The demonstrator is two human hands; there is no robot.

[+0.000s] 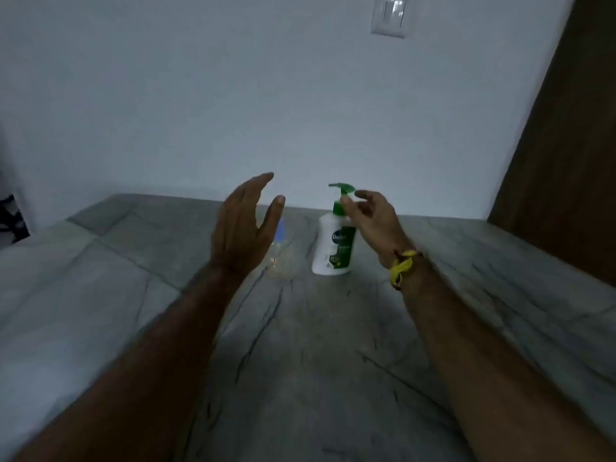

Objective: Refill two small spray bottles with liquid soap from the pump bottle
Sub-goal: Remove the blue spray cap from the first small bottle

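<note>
Forearms stretch out ahead of me over the grey veined bench [300, 345], both raised off its surface. My left hand [245, 228] stands on edge, palm turned inward toward the right, its fingers [258, 185] straight and close together with the thumb spread apart from them; it holds nothing. Just behind and below that hand a small clear spray bottle [281, 248] with a bluish cap stands on the bench, blurred and partly hidden by my palm; I can make out only this one. My right hand [373, 221] is up at the green pump [341, 188] of the white soap bottle [333, 248], which stands upright on the bench, right of the spray bottle. Its fingers are loosely curled, thumb and forefinger tips at the pump's neck; whether they actually pinch it or only hover beside it I cannot tell through the blur. A yellow band [401, 268] is tied round my right wrist. Beyond the bench rises a pale wall with a switch [390, 15], and a brown panel [566, 145] stands on the right.
</note>
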